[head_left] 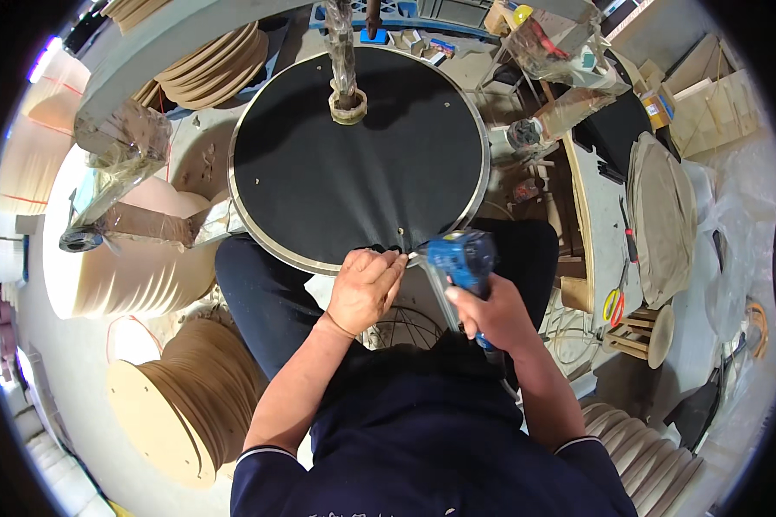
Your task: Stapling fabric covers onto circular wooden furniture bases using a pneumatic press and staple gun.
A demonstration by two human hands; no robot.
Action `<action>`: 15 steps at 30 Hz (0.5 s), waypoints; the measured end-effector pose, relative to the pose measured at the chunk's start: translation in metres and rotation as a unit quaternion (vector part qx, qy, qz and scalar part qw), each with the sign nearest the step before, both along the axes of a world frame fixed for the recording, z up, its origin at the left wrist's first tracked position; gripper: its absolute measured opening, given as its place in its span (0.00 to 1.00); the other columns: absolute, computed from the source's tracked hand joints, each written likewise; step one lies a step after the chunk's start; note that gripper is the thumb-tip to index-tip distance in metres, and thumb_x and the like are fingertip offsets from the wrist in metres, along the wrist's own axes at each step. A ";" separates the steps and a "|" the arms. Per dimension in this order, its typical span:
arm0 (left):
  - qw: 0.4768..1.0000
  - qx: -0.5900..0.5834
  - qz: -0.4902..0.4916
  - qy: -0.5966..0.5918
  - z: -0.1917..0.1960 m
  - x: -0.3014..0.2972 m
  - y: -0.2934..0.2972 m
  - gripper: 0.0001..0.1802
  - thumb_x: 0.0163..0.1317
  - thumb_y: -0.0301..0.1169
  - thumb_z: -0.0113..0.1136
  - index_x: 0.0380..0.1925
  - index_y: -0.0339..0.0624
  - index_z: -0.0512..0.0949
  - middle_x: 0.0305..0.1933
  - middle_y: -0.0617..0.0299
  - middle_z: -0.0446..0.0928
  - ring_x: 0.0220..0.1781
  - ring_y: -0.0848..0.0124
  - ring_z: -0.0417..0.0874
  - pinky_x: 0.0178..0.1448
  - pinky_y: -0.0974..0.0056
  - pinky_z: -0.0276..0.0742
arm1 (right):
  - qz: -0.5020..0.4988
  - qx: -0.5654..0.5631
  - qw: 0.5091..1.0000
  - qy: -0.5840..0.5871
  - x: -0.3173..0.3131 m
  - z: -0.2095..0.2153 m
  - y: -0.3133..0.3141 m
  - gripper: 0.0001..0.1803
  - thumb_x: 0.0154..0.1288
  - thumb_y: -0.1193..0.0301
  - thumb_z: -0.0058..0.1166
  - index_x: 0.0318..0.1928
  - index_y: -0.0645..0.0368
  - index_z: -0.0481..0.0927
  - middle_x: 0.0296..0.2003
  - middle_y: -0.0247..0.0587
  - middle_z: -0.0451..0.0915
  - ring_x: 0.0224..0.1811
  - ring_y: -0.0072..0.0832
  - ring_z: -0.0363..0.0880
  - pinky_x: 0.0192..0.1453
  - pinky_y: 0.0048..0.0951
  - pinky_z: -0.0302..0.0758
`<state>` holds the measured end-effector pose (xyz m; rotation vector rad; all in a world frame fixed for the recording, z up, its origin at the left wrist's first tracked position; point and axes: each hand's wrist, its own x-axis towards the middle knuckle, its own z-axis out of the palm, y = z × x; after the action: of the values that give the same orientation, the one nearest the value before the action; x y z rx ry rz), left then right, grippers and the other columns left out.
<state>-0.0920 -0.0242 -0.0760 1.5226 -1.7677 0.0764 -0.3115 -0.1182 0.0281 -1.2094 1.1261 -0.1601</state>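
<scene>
A round panel covered in black fabric (319, 172), with a pale rim, lies in front of me over my lap. My left hand (366, 289) is at its near edge, fingertips bent together on the fabric, which puckers there. Whether they pinch a fold of it is hard to see, but they press closed on that edge. My right hand (496, 314) is wrapped round the handle of a blue staple gun (461, 257) with a silver magazine. Its nose points left, close beside my left fingertips at the rim. The gun is slightly blurred.
A plastic-wrapped post (342, 60) comes down onto the panel's far part. Wrapped machine arms (569, 108) flank it. Scissors (614, 306) and a stack of beige covers (660, 220) lie on the right bench. Stacked round boards (190, 396) stand at lower left.
</scene>
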 end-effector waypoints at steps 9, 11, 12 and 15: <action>0.999 -0.015 0.029 0.035 -0.001 0.012 0.003 0.17 0.57 0.28 0.78 0.47 0.42 0.90 0.40 0.62 0.86 0.39 0.63 0.87 0.49 0.59 0.83 | -0.097 0.020 0.993 -0.060 -0.055 -0.011 -0.006 0.13 0.76 0.66 0.66 0.51 0.62 0.84 0.24 0.32 0.79 0.19 0.20 0.75 0.25 0.26 0.75; 0.995 -0.010 0.074 0.059 -0.001 0.019 0.008 0.16 0.57 0.27 0.77 0.47 0.42 0.90 0.35 0.60 0.85 0.34 0.61 0.87 0.41 0.58 0.83 | -0.093 0.015 0.993 -0.067 -0.061 -0.013 -0.003 0.13 0.76 0.67 0.65 0.52 0.62 0.84 0.24 0.32 0.79 0.19 0.20 0.75 0.26 0.26 0.74; 0.993 -0.003 0.093 0.067 -0.005 0.026 0.011 0.14 0.59 0.26 0.76 0.46 0.43 0.90 0.31 0.60 0.84 0.31 0.61 0.86 0.38 0.57 0.82 | -0.086 0.010 0.994 -0.073 -0.065 -0.014 -0.002 0.13 0.76 0.67 0.65 0.53 0.62 0.84 0.24 0.32 0.79 0.19 0.19 0.75 0.27 0.25 0.74; 0.982 0.028 0.164 0.087 -0.005 0.055 0.018 0.10 0.66 0.26 0.70 0.47 0.43 0.91 0.27 0.58 0.83 0.27 0.60 0.85 0.35 0.58 0.81 | -0.089 0.020 0.992 -0.090 -0.073 -0.013 0.001 0.12 0.76 0.68 0.65 0.53 0.61 0.84 0.24 0.31 0.79 0.20 0.18 0.76 0.29 0.25 0.73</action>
<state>-0.0370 -0.0061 -0.0809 1.7929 -1.3817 0.0557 -0.3842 -0.1172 0.0147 -1.0372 1.0730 -0.3745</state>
